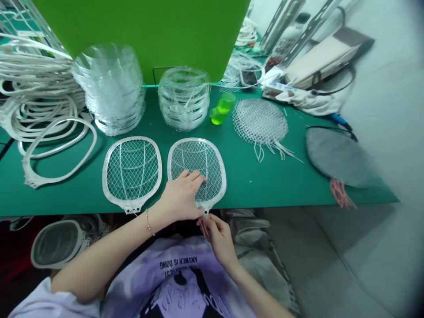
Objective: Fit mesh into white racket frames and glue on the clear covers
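Observation:
My left hand [180, 196] lies on the mesh of a white plastic fly-swatter frame [195, 141], its fingers spread over the lower half. At the frame's neck [206, 208], my right hand [218, 238] pinches thin pale strands [203, 225] between thumb and fingers. A second mesh-filled swatter frame [132, 139] lies flat just to the left, with neither hand touching it. A loose white mesh disc [260, 121] with trailing strands sits to the upper right.
Clear plastic rings stand in two stacks [109, 88] [183, 99] along the green table's back. White frames [39, 97] are heaped at left. A green cup [222, 108], a grey mesh [338, 157] and a green board [139, 31] stand nearby.

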`<action>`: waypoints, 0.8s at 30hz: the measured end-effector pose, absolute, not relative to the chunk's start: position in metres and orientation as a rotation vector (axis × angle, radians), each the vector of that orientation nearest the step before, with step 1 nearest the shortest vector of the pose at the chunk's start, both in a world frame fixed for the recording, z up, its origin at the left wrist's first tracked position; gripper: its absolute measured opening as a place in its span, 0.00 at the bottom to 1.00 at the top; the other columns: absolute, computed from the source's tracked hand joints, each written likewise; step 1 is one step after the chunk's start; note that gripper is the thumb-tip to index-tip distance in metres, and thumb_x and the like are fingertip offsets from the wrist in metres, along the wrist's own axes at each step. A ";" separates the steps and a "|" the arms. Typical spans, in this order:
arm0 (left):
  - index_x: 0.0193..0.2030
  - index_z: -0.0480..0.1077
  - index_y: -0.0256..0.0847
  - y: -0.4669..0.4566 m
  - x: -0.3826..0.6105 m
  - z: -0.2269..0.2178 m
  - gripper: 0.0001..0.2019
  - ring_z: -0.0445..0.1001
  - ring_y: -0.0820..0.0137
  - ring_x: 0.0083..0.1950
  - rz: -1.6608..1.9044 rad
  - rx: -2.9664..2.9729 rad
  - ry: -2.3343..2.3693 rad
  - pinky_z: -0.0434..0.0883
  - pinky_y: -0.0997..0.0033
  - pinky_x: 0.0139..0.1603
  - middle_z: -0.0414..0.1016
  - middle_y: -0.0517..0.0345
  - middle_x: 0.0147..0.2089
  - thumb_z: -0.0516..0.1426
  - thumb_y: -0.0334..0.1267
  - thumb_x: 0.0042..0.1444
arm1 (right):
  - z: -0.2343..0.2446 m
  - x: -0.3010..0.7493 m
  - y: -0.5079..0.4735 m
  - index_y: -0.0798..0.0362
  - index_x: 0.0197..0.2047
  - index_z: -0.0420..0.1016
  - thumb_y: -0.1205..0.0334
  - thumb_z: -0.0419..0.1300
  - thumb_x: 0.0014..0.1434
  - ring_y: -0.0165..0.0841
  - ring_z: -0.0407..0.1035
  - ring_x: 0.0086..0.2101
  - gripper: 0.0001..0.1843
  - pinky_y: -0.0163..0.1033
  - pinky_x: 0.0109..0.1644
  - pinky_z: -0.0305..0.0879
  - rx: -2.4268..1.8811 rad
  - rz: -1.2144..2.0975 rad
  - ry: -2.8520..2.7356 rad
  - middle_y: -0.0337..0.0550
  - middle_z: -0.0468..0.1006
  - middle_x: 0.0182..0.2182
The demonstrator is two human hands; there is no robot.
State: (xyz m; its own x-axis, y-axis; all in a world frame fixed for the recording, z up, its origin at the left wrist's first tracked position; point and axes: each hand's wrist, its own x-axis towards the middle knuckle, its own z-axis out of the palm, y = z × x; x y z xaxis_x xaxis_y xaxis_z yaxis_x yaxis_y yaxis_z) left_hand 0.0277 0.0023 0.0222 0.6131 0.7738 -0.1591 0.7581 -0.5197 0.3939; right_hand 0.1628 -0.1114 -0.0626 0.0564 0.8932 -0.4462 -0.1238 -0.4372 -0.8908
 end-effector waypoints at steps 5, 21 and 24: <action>0.54 0.66 0.41 0.002 0.031 0.021 0.26 0.67 0.58 0.52 0.024 2.432 1.225 0.72 0.66 0.31 0.72 0.53 0.54 0.62 0.44 0.48 | -0.051 0.153 -0.105 0.52 0.19 0.63 0.45 0.63 0.48 0.21 0.41 0.17 0.21 0.32 0.21 0.36 -1.522 1.656 -0.397 0.28 0.52 0.14; 0.57 0.65 0.40 0.003 0.030 0.026 0.30 0.69 0.55 0.56 0.060 2.406 1.160 0.77 0.62 0.41 0.72 0.51 0.58 0.66 0.44 0.47 | -0.048 0.157 -0.104 0.53 0.18 0.65 0.44 0.60 0.47 0.23 0.50 0.17 0.21 0.31 0.20 0.42 -1.561 1.624 -0.477 0.34 0.61 0.13; 0.64 0.62 0.41 -0.004 -0.002 0.031 0.32 0.65 0.56 0.66 0.261 2.394 1.089 0.71 0.55 0.62 0.67 0.49 0.66 0.64 0.47 0.54 | -0.059 0.178 -0.125 0.56 0.28 0.74 0.41 0.58 0.52 0.26 0.57 0.19 0.24 0.30 0.20 0.45 -1.526 1.470 -0.615 0.38 0.67 0.18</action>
